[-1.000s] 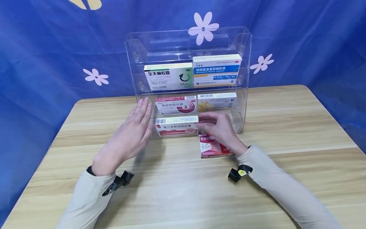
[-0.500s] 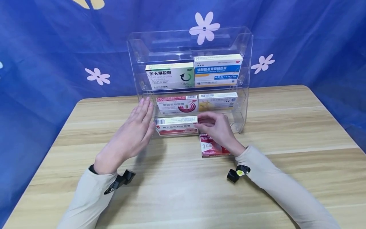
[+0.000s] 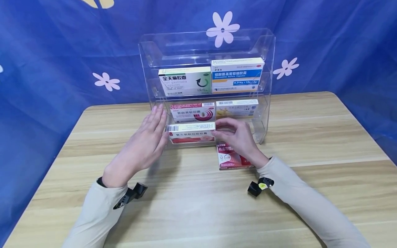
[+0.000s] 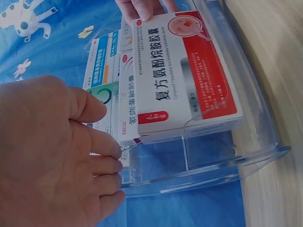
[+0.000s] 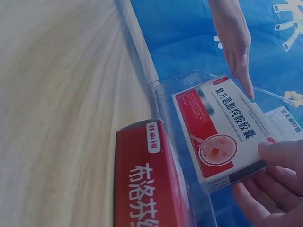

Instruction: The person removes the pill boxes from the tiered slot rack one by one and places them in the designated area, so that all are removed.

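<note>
My right hand (image 3: 238,139) pinches the right end of a white and red medicine box (image 3: 191,135), thumb in front and fingers behind. That box leans at the lowest tier of a clear acrylic rack (image 3: 267,86); in the left wrist view its lower edge sits behind the clear front lip. My left hand (image 3: 141,146), fingers straight and together, stands along the rack's left side by the box's left end. Just in front of the rack, partly under my right hand, a red medicine box (image 5: 142,179) lies on the table.
On the top tier stand a white and green box (image 3: 185,82) and a blue and white box (image 3: 237,76). A pink and white box (image 3: 193,113) and a pale yellow box (image 3: 237,109) fill the middle tier. Behind the wooden table (image 3: 192,206) hangs a blue flowered cloth (image 3: 56,51).
The white and red box has risen slightly in the right hand and tilts a little differently at the lowest tier. The left hand stays beside the rack.
</note>
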Motion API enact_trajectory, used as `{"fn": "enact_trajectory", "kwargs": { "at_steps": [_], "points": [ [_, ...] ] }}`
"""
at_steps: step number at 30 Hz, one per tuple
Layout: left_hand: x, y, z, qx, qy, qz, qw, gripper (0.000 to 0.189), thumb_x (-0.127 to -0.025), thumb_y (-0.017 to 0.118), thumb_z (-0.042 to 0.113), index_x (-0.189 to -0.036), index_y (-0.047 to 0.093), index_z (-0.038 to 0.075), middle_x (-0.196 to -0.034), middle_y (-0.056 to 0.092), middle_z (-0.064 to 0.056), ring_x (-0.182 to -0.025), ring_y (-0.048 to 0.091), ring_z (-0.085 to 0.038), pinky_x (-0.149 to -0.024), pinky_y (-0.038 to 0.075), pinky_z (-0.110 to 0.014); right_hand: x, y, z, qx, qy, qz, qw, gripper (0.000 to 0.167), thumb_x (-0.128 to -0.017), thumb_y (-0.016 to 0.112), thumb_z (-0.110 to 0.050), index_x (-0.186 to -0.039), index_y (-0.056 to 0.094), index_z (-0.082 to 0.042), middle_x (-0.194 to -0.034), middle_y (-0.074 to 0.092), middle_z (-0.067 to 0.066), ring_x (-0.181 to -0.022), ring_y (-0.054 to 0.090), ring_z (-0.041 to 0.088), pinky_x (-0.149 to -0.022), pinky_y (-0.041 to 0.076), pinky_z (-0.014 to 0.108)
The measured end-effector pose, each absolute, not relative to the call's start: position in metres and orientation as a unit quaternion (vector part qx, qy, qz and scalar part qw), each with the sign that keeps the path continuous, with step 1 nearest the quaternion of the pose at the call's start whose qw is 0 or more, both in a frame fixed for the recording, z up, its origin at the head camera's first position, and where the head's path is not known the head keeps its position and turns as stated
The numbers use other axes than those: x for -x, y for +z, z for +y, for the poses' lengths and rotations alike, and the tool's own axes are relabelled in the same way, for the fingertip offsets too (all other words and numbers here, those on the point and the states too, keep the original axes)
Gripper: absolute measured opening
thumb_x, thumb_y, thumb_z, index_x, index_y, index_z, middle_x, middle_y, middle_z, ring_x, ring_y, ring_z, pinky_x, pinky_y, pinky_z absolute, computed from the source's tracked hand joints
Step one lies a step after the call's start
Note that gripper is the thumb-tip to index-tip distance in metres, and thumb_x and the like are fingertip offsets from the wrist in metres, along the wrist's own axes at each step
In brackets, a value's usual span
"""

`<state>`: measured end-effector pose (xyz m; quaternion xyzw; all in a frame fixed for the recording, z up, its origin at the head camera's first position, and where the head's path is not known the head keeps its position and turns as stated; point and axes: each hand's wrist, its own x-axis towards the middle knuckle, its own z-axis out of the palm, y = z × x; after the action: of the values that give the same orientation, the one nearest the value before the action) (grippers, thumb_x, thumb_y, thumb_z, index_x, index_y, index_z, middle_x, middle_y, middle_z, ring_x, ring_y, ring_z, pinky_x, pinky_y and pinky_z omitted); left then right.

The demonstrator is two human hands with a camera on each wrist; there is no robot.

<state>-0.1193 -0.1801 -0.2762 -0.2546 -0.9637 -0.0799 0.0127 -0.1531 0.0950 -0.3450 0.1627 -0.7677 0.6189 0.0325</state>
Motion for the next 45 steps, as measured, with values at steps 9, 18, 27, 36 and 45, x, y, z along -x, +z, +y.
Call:
{"fn": "enact_trajectory", "kwargs": {
  "at_steps": [9, 18, 27, 36, 45],
  "points": [
    [0.119, -0.275, -0.181, 0.255, -0.083, -0.963, 0.019, 0.058, -0.106, 0.026, 0.024, -0.150, 0.010, -0.010, -0.158, -0.001, -0.024, -0.146, -0.002, -0.036, -0.120, 0.005, -0.047, 0.152, -0.341, 0.094, -0.170, 0.632, -0.755, 0.038, 0.032, -0.081, 0.076, -0.001, -0.111, 0.067, 0.004, -0.110, 0.068, 0.018, -0.100, 0.069, 0.028, -0.082, 0.056, 0.026],
    [0.118, -0.276, -0.182, 0.258, -0.086, -0.962, 0.019, 0.058, -0.106, 0.022, 0.026, -0.150, 0.010, -0.009, -0.159, 0.000, -0.023, -0.147, -0.001, -0.034, -0.120, 0.006, -0.047, 0.148, -0.335, 0.099, -0.177, 0.640, -0.747, 0.045, 0.034, -0.082, 0.075, -0.002, -0.114, 0.066, 0.004, -0.113, 0.066, 0.016, -0.103, 0.067, 0.027, -0.084, 0.056, 0.026],
    [0.118, -0.275, -0.184, 0.256, -0.089, -0.963, 0.014, 0.058, -0.106, 0.020, 0.027, -0.150, 0.009, -0.008, -0.159, -0.003, -0.022, -0.147, -0.004, -0.033, -0.120, 0.004, -0.045, 0.144, -0.332, 0.105, -0.181, 0.640, -0.745, 0.048, 0.033, -0.082, 0.075, 0.000, -0.113, 0.065, 0.005, -0.112, 0.066, 0.018, -0.100, 0.067, 0.029, -0.082, 0.057, 0.027],
    [0.118, -0.275, -0.186, 0.263, -0.095, -0.960, 0.012, 0.057, -0.106, 0.020, 0.026, -0.150, 0.010, -0.008, -0.159, -0.003, -0.021, -0.147, -0.005, -0.032, -0.120, 0.004, -0.045, 0.135, -0.327, 0.114, -0.176, 0.619, -0.765, 0.046, 0.033, -0.083, 0.075, -0.005, -0.114, 0.067, 0.001, -0.112, 0.067, 0.014, -0.101, 0.068, 0.025, -0.083, 0.056, 0.028],
    [0.119, -0.274, -0.185, 0.270, -0.090, -0.958, 0.014, 0.057, -0.104, 0.024, 0.022, -0.150, 0.010, -0.009, -0.159, -0.003, -0.021, -0.147, -0.005, -0.032, -0.120, 0.004, -0.046, 0.131, -0.328, 0.116, -0.176, 0.592, -0.787, 0.001, 0.032, -0.084, 0.076, -0.014, -0.113, 0.068, -0.005, -0.109, 0.069, 0.006, -0.099, 0.067, 0.018, -0.090, 0.054, 0.033]
  ]
}}
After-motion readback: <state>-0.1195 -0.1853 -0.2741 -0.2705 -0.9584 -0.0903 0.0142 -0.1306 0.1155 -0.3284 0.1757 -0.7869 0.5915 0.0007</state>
